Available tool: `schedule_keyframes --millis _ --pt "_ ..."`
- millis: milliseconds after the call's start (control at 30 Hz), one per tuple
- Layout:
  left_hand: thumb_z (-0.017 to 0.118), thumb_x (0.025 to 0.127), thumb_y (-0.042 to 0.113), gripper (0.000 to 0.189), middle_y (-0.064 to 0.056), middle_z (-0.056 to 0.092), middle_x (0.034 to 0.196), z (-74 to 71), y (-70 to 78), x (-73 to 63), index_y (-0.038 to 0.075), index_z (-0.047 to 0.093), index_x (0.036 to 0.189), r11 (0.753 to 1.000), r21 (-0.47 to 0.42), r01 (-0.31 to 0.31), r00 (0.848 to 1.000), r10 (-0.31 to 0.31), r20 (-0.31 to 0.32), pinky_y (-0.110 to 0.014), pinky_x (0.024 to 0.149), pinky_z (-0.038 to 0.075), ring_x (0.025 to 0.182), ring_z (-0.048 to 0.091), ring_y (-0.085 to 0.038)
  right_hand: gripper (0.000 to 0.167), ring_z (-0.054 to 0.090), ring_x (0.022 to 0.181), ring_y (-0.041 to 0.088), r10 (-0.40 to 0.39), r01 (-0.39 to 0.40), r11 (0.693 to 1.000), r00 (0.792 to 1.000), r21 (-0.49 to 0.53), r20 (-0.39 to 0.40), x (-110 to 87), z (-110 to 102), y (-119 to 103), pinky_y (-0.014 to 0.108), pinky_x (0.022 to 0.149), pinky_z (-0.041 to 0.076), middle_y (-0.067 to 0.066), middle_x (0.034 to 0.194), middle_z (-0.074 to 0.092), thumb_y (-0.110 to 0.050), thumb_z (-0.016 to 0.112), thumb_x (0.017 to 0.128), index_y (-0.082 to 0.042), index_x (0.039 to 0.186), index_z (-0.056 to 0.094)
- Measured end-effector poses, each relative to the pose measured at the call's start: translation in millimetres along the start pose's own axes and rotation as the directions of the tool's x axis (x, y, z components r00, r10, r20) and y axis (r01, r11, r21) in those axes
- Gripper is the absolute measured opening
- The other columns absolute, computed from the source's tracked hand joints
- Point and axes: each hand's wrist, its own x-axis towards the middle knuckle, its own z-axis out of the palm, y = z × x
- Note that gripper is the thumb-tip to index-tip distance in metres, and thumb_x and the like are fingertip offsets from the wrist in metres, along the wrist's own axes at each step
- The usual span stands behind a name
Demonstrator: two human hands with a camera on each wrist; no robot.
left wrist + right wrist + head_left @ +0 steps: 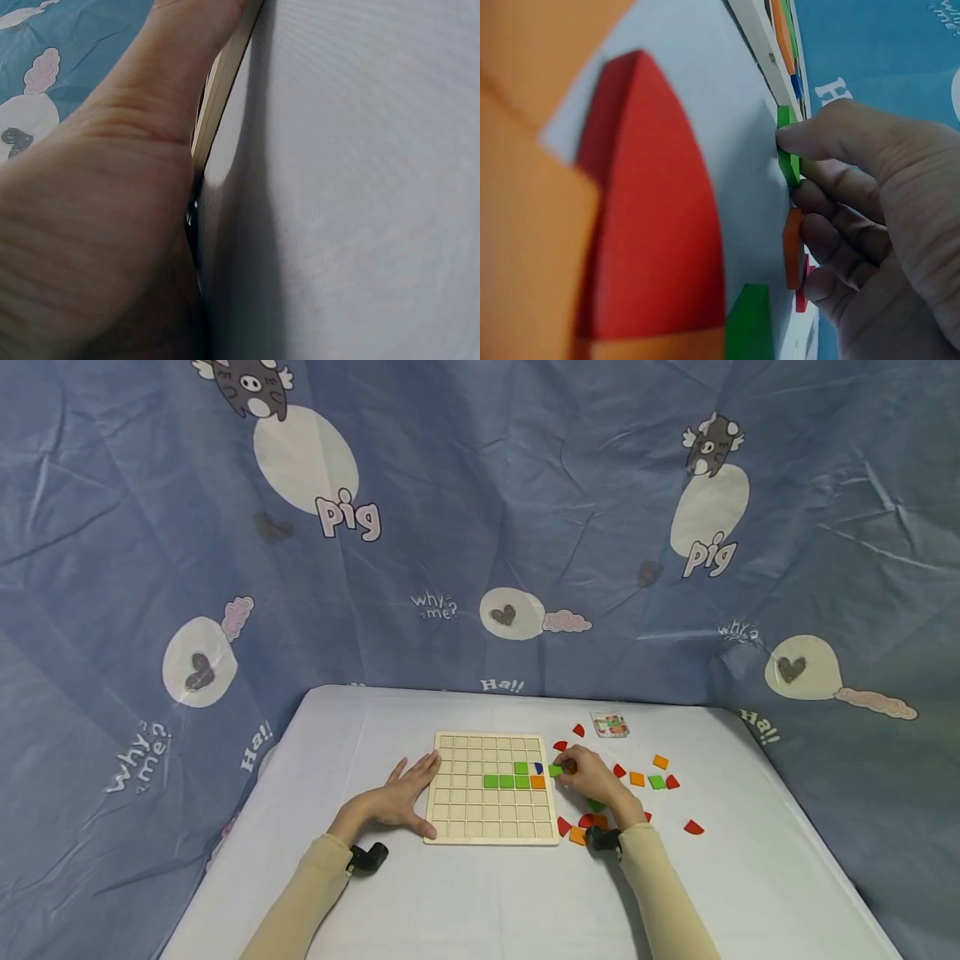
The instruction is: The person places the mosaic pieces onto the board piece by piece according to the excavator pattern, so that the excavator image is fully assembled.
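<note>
A light wooden grid board (465, 814) lies flat on the table. In its cells sit several green square tiles (507, 782), an orange square tile (537, 782) and a blue quarter-round tile (538, 768). My left hand (397, 795) rests along the board's left edge, fingers and thumb spread. Just off the board's right edge, my right hand (591, 775) pinches a green square tile (786, 146) between thumb and fingers. Beneath its other fingers, in the right wrist view, an orange tile (793, 247) is close by. The left wrist view shows mostly palm and thumb against the board's edge.
Red quarter-round tiles (693, 827), orange squares (637, 779) and green squares (657, 782) lie scattered right of the board. A small patterned card (611, 725) lies at the back right. A blue printed cloth (465, 527) hangs behind the white table (480, 902).
</note>
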Motion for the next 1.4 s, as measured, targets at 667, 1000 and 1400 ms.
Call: schedule_keyframes --millis 667,1000,1400 --pt "0.078 0.063 0.067 0.136 -0.009 -0.008 0.163 -0.2 -0.6 0.0 0.005 -0.002 0.154 1.000 0.005 0.002 1.000 -0.002 0.012 -0.054 0.119 -0.013 0.151 -0.007 -0.025 0.023 0.053 0.083 0.016 -0.056 0.060 0.991 0.998 0.116 -0.037 2.1 7.0 -21.8 0.029 0.072 0.048 0.001 0.094 0.060 -0.015 0.075 0.078 -0.012 0.100 0.066" --pt "0.076 0.063 0.068 0.135 -0.009 -0.008 0.163 -0.5 1.2 -0.3 0.006 0.000 0.155 1.000 0.011 0.004 1.000 -0.004 0.007 -0.053 0.119 -0.012 0.151 -0.006 -0.024 0.018 0.054 0.081 0.012 -0.157 0.156 0.985 0.987 0.080 0.015 16.8 25.1 -53.7 0.028 0.071 0.050 0.000 0.098 0.061 -0.018 0.074 0.083 -0.014 0.100 0.067" --pt "0.079 0.064 0.063 0.133 -0.015 -0.004 0.163 -1.6 2.2 -1.5 0.001 0.002 0.154 1.000 0.003 -0.029 0.999 0.029 -0.014 -0.057 0.119 -0.010 0.151 -0.002 -0.030 0.021 0.056 0.081 0.009 -0.251 0.250 0.968 0.965 0.018 0.077 35.9 46.9 -79.1 0.023 0.071 0.051 -0.001 0.098 0.064 -0.018 0.074 0.085 -0.010 0.103 0.068"
